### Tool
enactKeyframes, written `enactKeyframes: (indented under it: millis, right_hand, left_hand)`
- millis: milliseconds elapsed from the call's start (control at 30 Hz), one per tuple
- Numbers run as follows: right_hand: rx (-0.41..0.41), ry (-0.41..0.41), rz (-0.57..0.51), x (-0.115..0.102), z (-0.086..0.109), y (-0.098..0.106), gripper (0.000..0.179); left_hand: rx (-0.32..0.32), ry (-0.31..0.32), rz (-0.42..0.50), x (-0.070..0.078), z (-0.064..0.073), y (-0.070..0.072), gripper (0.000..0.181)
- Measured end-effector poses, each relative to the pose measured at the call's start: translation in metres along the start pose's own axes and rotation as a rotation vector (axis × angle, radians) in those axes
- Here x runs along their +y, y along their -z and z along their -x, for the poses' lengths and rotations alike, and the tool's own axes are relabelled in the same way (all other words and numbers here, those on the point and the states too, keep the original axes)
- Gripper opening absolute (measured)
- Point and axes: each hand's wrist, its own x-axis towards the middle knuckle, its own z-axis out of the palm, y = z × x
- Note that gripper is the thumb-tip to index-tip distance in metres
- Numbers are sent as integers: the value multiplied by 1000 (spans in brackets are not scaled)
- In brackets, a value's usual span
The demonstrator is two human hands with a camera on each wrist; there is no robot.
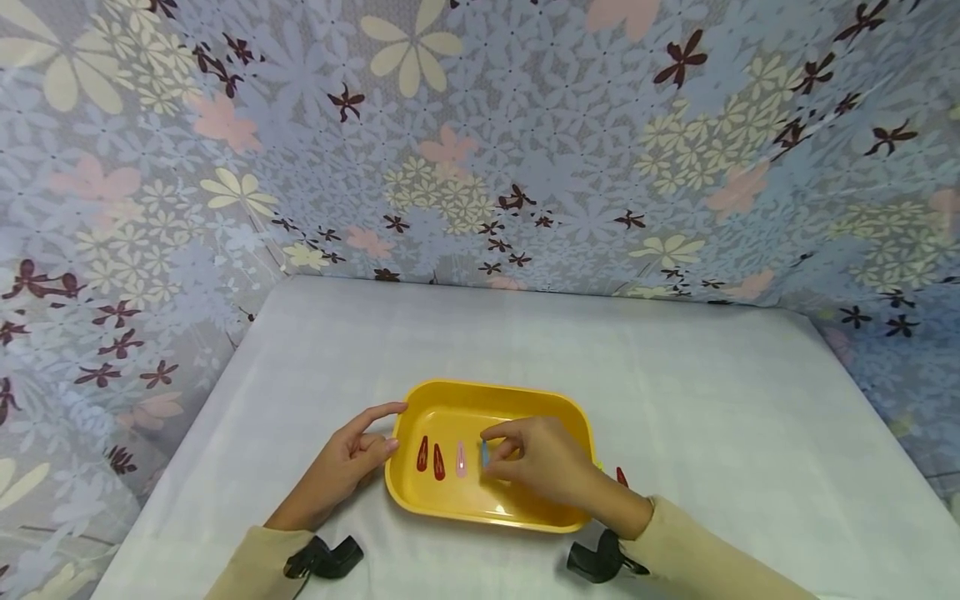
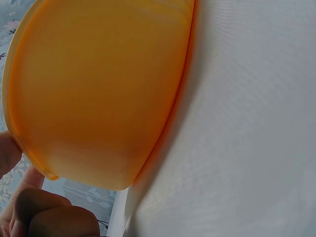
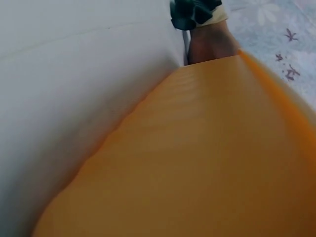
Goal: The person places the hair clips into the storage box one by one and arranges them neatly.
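A yellow tray (image 1: pixel 517 521) lies on the white-covered table. Inside it, two red hair clips (image 1: pixel 423 454) and a pink hair clip (image 1: pixel 461 460) stand in a row, long sides roughly parallel. To the right of the pink one, my right hand (image 1: pixel 543 458) pinches a blue hair clip (image 1: pixel 484 454) between thumb and fingers, low over the tray floor. My left hand (image 1: pixel 348 458) touches the tray's left end with its index finger and thumb, the other fingers bent. In the left wrist view, fingertips (image 2: pixel 7 153) meet the tray rim.
Another red hair clip (image 1: pixel 622 477) lies on the table to the right of the tray, partly behind my right wrist. A small yellow piece (image 1: pixel 599 465) shows at the tray's right edge. Floral cloth (image 1: pixel 480 167) hangs behind the white tabletop (image 1: pixel 712 400).
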Motion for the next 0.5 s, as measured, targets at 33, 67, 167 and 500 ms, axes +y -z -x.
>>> enactKeyframes:
  millis: [33, 67, 167, 500]
  right_hand:
    - [-5, 0, 6, 0, -1, -1, 36]
    - [-12, 0, 9, 1, -2, -2, 36]
    - [-24, -5, 16, 2, -3, -4, 35]
    - [-18, -3, 62, 3, -6, -6, 40]
  left_hand:
    - [-1, 1, 0, 0, 0, 0, 49]
    - [-1, 3, 0, 0, 0, 0, 49]
    - [-1, 7, -4, 1, 0, 0, 49]
    - [-12, -22, -4, 1, 0, 0, 49]
